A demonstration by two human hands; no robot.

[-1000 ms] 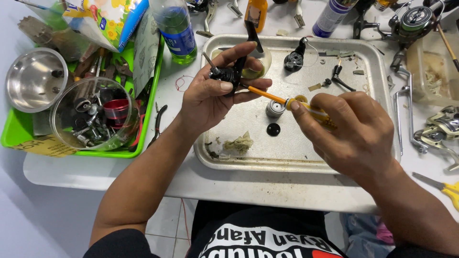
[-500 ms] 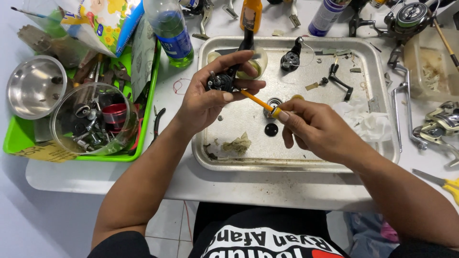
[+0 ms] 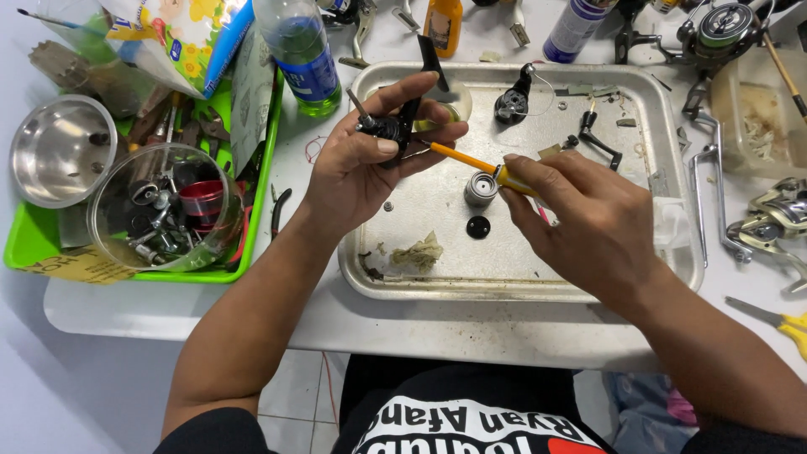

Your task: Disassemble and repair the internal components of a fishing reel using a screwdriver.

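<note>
My left hand grips a small black fishing-reel part above the left side of a metal tray. In my right hand is a yellow-handled screwdriver, and its tip reaches the black part. On the tray, just under the screwdriver, stand a small silver spool-like piece and a round black cap.
A crumpled dirty wad, a black reel body and a black handle arm lie in the tray. On the left a green tray holds a steel bowl and a clear tub of parts. Bottles stand behind; reels and scissors lie at right.
Both hands have shifted a little toward the tray's far left, and the screwdriver tip has moved up to the black part. The view has drifted slightly.
</note>
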